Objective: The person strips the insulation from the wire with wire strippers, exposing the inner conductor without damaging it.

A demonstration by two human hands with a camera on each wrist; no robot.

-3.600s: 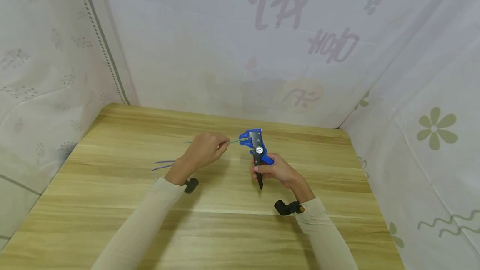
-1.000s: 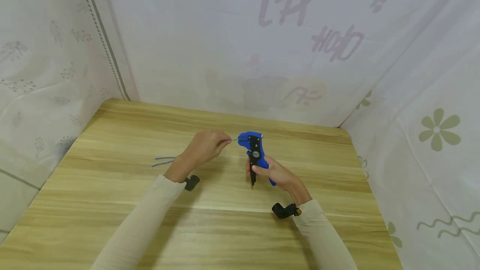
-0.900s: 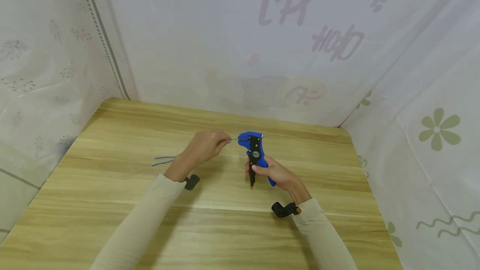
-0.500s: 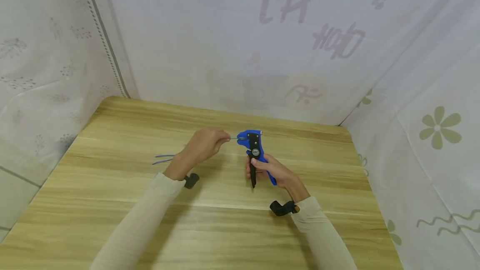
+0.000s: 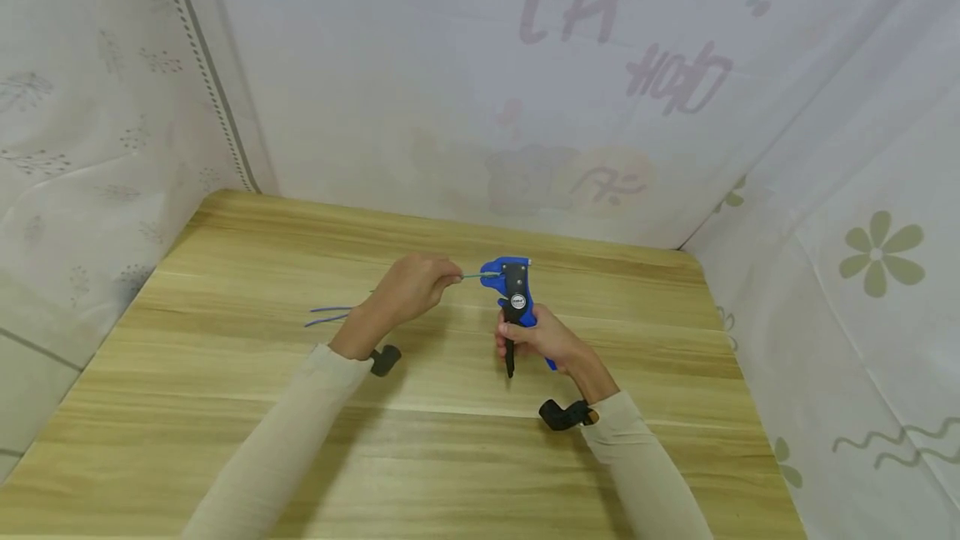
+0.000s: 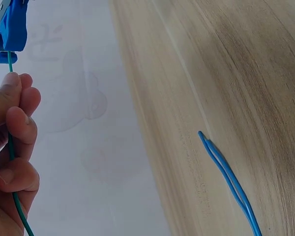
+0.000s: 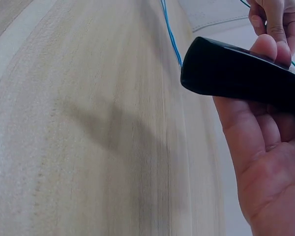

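My left hand (image 5: 408, 290) pinches a green wire (image 5: 471, 276) between thumb and fingertips, and its tail runs down past the curled fingers in the left wrist view. The wire's front end reaches into the parted blue jaws of a wire stripper (image 5: 516, 286). My right hand (image 5: 551, 333) grips the stripper by its handles, thumb on the black one, head pointing up and the mouth facing left. In the right wrist view the black handle (image 7: 236, 69) crosses the fingers. The left wrist view shows only part of the tool's blue head (image 6: 14, 29).
Two blue wires (image 5: 327, 315) lie on the wooden table (image 5: 420, 457) left of my left hand, partly hidden by its wrist in the head view. Printed white cloth (image 5: 375, 90) stands behind the table and on both sides. Each wrist carries a black camera mount (image 5: 564, 415).
The stripper's jaws were closed on the green wire about a second ago and now stand parted. The tool has shifted slightly right, showing more green wire. My left hand keeps its pinch.
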